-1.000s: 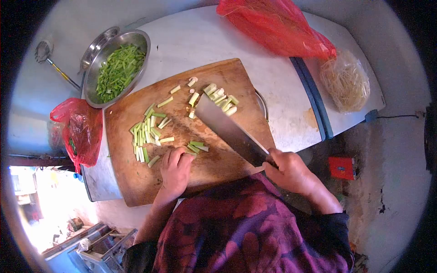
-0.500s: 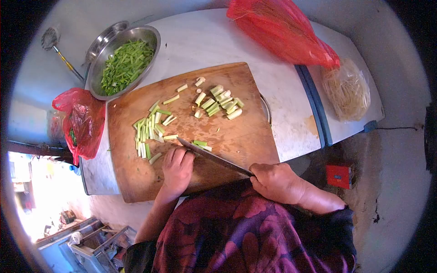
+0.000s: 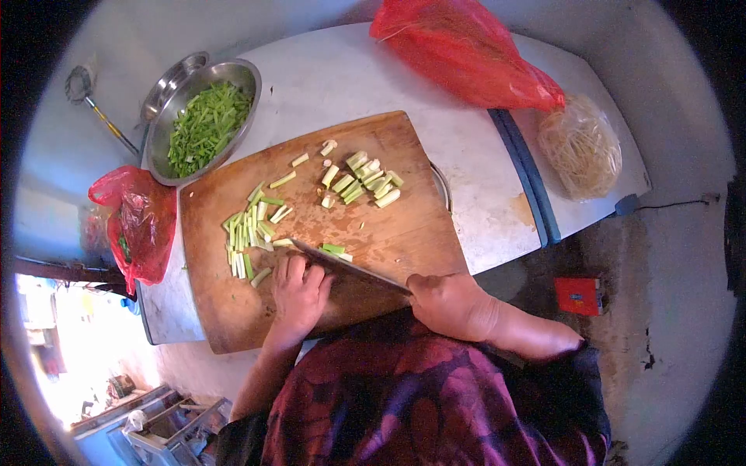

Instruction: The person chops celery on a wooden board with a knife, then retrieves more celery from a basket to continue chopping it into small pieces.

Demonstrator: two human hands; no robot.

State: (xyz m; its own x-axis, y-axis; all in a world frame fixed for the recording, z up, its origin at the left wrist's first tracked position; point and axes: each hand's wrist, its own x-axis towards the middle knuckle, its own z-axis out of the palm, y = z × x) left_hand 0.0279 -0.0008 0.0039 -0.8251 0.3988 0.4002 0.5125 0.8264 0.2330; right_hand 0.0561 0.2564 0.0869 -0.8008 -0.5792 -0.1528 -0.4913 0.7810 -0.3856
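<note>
My right hand (image 3: 451, 305) grips the handle of a kitchen knife (image 3: 357, 272), its blade slanting up and left across the wooden cutting board (image 3: 388, 241). Beside the blade, near its tip, my left hand (image 3: 301, 293) rests on the board with curled fingers; whatever lies under them is hidden. Thin-cut celery strips (image 3: 249, 233) lie in a loose pile left of the knife tip. Just beyond the blade are a few green and white pieces (image 3: 336, 252). Thicker celery chunks (image 3: 365, 180) are grouped at the board's upper right.
A steel bowl (image 3: 252, 85) of chopped greens stands at the board's upper left, against another metal bowl (image 3: 167, 81). Red plastic bags lie at left (image 3: 144, 225) and at the back (image 3: 466, 58). A clear bag of noodle-like strands (image 3: 583, 151) sits at right.
The whole view has shifted slightly, so the board and bowls appear a little further left. Both hands and the knife keep nearly the same place over the board.
</note>
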